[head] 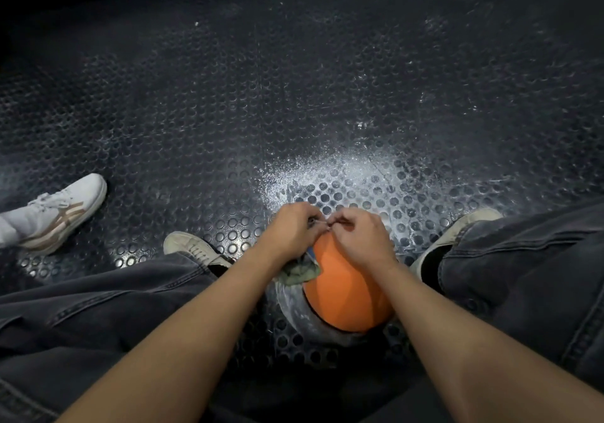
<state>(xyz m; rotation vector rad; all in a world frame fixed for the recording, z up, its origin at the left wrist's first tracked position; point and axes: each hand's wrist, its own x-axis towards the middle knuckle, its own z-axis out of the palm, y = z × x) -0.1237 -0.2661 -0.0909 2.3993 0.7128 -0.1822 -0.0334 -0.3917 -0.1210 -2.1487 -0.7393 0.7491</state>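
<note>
Over studded rubber flooring [294,95], my left hand [291,229] and right hand [362,238] pinch a strand [322,223] atop the orange ball [346,295], tying seemingly unfinished.

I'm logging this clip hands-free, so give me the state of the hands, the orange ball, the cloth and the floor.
orange ball: round, full, low between the legs.
left hand: fingers curled, pinching a thin strand atop the ball.
right hand: fingers curled, pinching the same strand.
thin strand: held between both hands, too small to identify.
green cloth: crumpled, against the ball under the left hand.
floor: studded, dusted white near the ball.
</note>
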